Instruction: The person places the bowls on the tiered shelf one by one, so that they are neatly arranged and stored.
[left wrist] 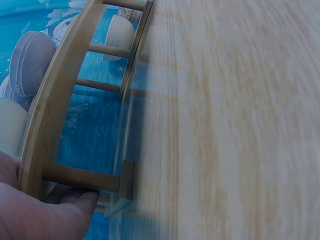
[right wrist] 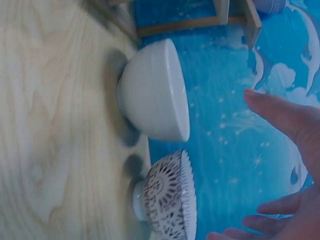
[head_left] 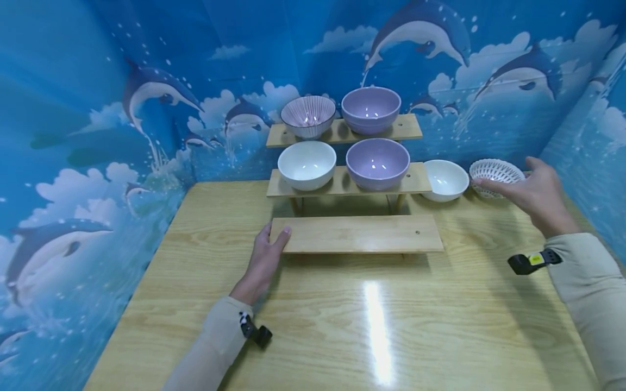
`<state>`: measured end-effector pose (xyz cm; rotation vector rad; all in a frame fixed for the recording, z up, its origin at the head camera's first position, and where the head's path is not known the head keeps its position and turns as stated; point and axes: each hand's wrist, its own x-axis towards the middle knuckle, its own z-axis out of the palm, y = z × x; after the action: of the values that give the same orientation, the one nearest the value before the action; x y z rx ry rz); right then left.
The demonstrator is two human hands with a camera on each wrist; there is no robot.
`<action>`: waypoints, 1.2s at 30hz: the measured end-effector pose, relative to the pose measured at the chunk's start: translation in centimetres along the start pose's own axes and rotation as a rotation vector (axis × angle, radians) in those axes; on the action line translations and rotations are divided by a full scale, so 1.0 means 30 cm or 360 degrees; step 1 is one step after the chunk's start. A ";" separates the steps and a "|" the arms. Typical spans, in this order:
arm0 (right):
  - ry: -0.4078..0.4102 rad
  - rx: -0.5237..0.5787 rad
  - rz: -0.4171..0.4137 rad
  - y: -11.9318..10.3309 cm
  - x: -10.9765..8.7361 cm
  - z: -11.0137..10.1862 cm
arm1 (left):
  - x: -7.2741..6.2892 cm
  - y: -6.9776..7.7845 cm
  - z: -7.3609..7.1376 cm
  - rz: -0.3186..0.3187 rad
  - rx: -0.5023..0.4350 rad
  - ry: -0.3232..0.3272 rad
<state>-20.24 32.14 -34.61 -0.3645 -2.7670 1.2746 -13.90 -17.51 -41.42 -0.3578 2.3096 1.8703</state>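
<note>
My left hand (head_left: 264, 253) grips the left end of the lowest board of a wooden tiered rack (head_left: 357, 234), thumb on top. In the left wrist view its fingers (left wrist: 86, 202) curl beneath the board beside a leg. My right hand (head_left: 538, 195) is held in the air by the patterned bowl (head_left: 498, 171), thumb and fingers spread, holding nothing. In the right wrist view, that bowl, with dark markings and a scalloped rim, and a plain white bowl (right wrist: 152, 92) stand on the table, both apart from the hand.
On the middle tier sit a white bowl (head_left: 307, 165) and a purple bowl (head_left: 377, 164). The top tier bears a striped bowl (head_left: 308, 117) and another purple bowl (head_left: 371, 110). Dolphin-printed blue sheeting (head_left: 235, 49) walls the wooden table (head_left: 313, 320) at the back and sides.
</note>
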 end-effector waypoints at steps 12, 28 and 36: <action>0.0032 -0.0086 0.0075 0.075 0.046 0.003 | -0.005 0.002 -0.002 -0.0014 0.0010 0.0007; 0.0061 0.0000 0.0135 0.127 0.100 0.038 | -0.004 0.001 -0.002 -0.0020 0.0015 0.0008; 0.0058 0.0045 0.0183 0.139 0.125 0.062 | -0.006 0.000 -0.004 -0.0038 0.0024 0.0010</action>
<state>-23.42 34.29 -39.10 -0.5464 -2.7307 1.3158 -13.71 -17.60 -41.34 -0.3881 2.3119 1.8426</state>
